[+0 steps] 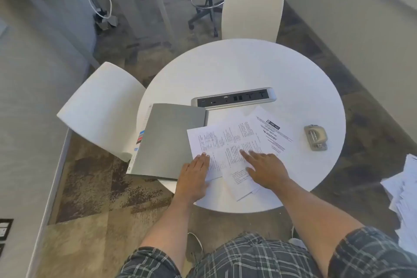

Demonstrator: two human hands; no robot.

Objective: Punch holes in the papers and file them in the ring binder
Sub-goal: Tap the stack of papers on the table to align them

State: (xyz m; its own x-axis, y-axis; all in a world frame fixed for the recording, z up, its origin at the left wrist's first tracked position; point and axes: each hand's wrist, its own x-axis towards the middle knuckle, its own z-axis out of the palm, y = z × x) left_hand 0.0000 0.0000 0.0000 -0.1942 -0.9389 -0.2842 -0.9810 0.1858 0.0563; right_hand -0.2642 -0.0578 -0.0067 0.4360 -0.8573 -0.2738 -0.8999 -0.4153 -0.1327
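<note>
My checked sleeves [372, 253] fill the bottom of the view, and from them both arms reach out over the round white table [248, 67]. My left hand [194, 174] lies flat, fingers together, on the near left corner of the papers [234, 142]; my right hand [266, 169] is spread open, palm down, pinning the middle sheets. Neither hand grips anything.

The sheets are fanned out and crooked (three or four, I can't count them for sure), so the job right now, I reckon, is squaring them up: slide the edges together under flat palms, tap them into one neat stack, and only then carry them to the hole punch [315, 137], which sits well apart to the right. Uneven edges would mean holes that miss the rings.

The ring binder [167, 140] lies closed, grey cover up, just left of the papers, overhanging the table's rim. A power socket strip [233, 98] is set into the tabletop behind. Two white chairs [101, 106] stand around the table, patterned carpet below, and another heap of loose paper [406, 198] sits off to the far right.
</note>
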